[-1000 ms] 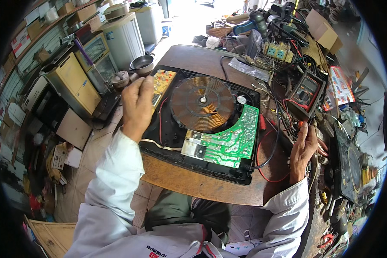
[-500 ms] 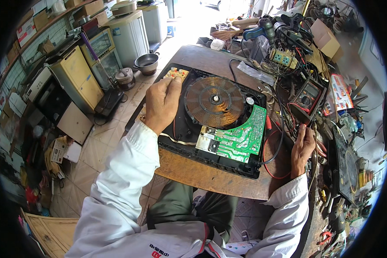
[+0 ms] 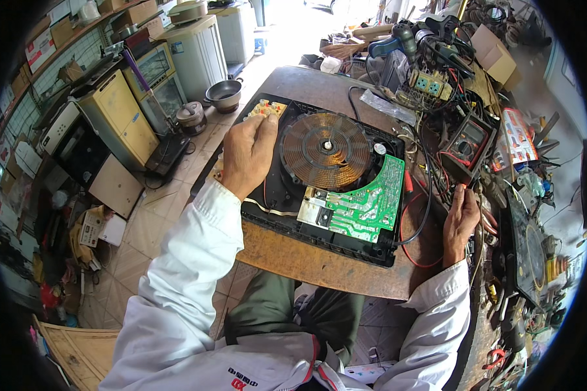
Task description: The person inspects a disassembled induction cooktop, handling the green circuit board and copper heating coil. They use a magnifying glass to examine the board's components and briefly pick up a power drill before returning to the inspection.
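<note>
An opened induction cooker in a black shell point(image 3: 385, 251) lies on the wooden table point(image 3: 306, 78). It holds a copper coil point(image 3: 324, 146), a green circuit board point(image 3: 372, 202) and a yellow control board point(image 3: 264, 107). My left hand point(image 3: 248, 156) has its fingers curled down on the control board, hiding much of it. My right hand point(image 3: 461, 225) is closed at the table's right side, fingertips on a small red item among cables, too hidden to name. A multimeter point(image 3: 466, 144) in an open case lies just above it; red and black leads run beside the cooker.
Tangled cables, a power socket block point(image 3: 430, 85) and tools crowd the back right. A dark glass plate point(image 3: 527, 254) stands at the far right. Appliances point(image 3: 117, 114), a pan point(image 3: 223, 98) and a lidded pot point(image 3: 190, 117) line the left, beyond the table.
The view has shifted, putting the cooker farther right in the picture. My left hand has moved a little inward over the control board. My right hand stays at the table's right side.
</note>
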`<state>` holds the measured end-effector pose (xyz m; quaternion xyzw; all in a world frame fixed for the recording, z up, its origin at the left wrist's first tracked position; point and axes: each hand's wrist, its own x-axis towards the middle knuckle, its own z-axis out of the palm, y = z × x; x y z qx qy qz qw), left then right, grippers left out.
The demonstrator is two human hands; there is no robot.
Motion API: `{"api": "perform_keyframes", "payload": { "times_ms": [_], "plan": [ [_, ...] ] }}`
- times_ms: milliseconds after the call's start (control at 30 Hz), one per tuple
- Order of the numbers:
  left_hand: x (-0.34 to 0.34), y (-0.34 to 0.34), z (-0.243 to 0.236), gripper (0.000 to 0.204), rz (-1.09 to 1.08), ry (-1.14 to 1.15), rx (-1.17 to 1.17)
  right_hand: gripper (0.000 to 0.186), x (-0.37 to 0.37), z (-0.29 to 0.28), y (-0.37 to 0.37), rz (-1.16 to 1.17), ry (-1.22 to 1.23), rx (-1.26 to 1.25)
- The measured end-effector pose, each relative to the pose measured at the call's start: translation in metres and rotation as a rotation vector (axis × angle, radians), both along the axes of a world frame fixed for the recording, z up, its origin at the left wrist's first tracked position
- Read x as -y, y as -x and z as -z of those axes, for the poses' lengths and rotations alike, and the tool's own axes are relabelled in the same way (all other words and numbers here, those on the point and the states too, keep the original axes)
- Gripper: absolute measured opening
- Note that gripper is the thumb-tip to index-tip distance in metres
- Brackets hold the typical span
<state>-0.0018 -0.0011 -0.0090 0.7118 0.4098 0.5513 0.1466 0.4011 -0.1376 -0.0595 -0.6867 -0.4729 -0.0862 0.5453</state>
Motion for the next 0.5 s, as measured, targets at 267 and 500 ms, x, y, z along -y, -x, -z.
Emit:
{"api": "perform_keyframes", "payload": {
  "times_ms": [267,500],
  "plan": [
    [0.0002,-0.0040,-0.0015,0.046,-0.007,-0.029,0.021,0.034,0.0015,-0.0031,0.0021,-0.035,0.019,-0.059],
    [-0.0005,-0.0050,0.0004,0.044,-0.010,-0.025,0.039,0.033,0.0001,-0.0003,-0.0011,-0.047,0.025,-0.087]
  ]
}}
